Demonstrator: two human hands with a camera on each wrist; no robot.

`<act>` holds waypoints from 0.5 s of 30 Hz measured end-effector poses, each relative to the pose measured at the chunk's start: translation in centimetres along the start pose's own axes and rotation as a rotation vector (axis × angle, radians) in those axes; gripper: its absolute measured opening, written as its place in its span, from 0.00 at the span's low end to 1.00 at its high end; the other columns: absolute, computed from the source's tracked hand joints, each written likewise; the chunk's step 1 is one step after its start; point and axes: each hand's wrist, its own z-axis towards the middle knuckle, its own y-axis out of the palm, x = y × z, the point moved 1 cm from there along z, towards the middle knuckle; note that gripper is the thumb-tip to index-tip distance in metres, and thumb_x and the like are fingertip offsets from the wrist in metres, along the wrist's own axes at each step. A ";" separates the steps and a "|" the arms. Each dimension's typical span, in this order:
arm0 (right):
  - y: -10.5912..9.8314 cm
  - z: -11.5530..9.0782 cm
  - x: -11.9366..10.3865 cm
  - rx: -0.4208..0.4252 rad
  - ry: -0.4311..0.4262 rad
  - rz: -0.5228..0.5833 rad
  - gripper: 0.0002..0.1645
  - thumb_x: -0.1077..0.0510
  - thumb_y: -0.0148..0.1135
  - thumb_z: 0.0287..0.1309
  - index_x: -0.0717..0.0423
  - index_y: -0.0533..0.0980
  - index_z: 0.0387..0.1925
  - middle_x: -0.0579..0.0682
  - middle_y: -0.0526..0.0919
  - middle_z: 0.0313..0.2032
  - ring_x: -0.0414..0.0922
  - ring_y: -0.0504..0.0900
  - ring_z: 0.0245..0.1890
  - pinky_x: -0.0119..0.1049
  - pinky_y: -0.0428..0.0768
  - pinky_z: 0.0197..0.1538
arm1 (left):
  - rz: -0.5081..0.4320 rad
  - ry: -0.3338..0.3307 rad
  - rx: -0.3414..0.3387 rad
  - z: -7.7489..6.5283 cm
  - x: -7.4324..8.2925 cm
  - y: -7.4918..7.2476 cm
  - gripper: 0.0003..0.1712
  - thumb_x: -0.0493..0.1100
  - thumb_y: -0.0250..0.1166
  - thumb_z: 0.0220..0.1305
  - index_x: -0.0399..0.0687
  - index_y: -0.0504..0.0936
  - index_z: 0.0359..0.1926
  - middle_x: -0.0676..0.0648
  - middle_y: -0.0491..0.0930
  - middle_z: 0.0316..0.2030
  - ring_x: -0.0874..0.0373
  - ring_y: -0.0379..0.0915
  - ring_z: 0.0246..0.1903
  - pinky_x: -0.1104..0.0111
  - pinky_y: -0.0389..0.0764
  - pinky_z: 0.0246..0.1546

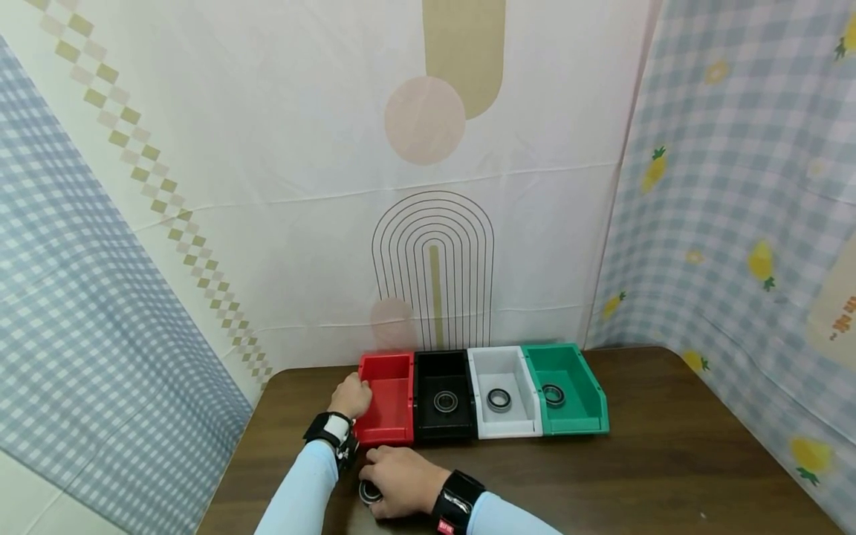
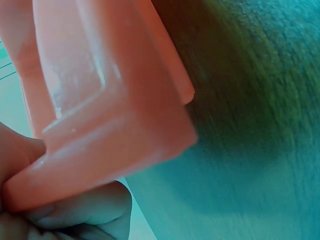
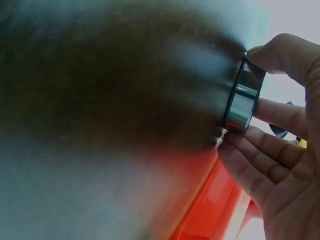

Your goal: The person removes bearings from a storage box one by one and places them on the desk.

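Note:
My left hand (image 1: 351,396) grips the left rim of a red bin (image 1: 393,405). In the left wrist view the bin's wall edge (image 2: 115,140) runs between thumb and fingers. My right hand (image 1: 406,481) pinches a ball bearing (image 1: 370,492) just in front of the red bin. The right wrist view shows the bearing's shiny outer ring (image 3: 244,100) between the thumb and fingertips, close to the table surface. Other bearings lie singly in the bins to the right: one (image 1: 445,402) in the black bin, one (image 1: 498,400) in the white, one (image 1: 553,395) in the green.
The black bin (image 1: 441,364), white bin (image 1: 495,362) and green bin (image 1: 585,405) stand in a row right of the red one on a brown wooden table (image 1: 635,483). Patterned cloth (image 1: 321,245) hangs behind the table, with checked cloth (image 1: 722,223) at the right.

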 end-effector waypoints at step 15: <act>-1.3 0.0 -0.8 -0.068 0.066 0.073 0.21 0.43 0.79 0.57 0.40 0.86 0.50 0.36 0.76 0.39 0.30 0.71 0.36 0.21 0.69 0.38 | 0.054 0.036 0.030 4.2 -4.5 3.4 0.18 0.43 0.50 0.78 0.33 0.80 0.49 0.36 0.85 0.37 0.44 0.82 0.33 0.56 0.81 0.34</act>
